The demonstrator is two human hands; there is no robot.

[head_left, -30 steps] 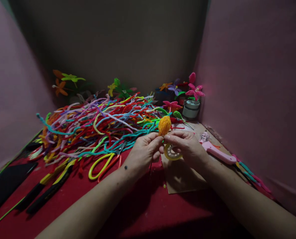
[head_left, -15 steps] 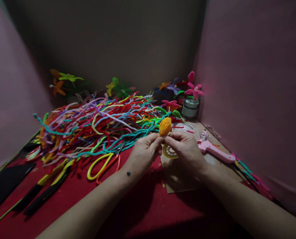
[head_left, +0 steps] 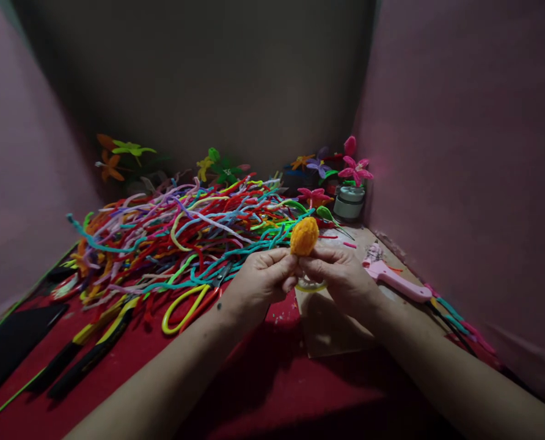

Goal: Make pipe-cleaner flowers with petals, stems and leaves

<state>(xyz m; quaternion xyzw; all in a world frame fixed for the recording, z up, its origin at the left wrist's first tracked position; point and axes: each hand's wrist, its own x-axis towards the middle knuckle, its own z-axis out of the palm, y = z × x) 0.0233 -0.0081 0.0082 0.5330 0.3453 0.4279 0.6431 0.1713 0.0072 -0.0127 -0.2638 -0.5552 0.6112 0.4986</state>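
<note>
An orange-yellow fuzzy flower bud (head_left: 304,236), apparently of pipe cleaner, stands upright between my two hands. My left hand (head_left: 272,273) pinches its base from the left, thumb against curled fingers. From the right, my right hand (head_left: 334,272) pinches the same base, so the fingertips of both hands almost meet. What lies below the bud inside the fingers is hidden. Just under my right hand shows part of a yellow-rimmed tape roll (head_left: 311,286). Scissors (head_left: 187,305) with yellow and red handles lie left of my left wrist.
A large heap of coloured pipe cleaners (head_left: 185,226) covers the back left. Pliers (head_left: 89,348) and a black flat object (head_left: 18,345) lie at left. A pink glue gun (head_left: 398,281) rests on a board (head_left: 327,336) at right. Fuzzy flowers (head_left: 356,170) stand along the back wall.
The bud has turned slightly and looks fuller and more upright. My hands have shifted a little lower and closer together around its base. The camera view has moved slightly.
</note>
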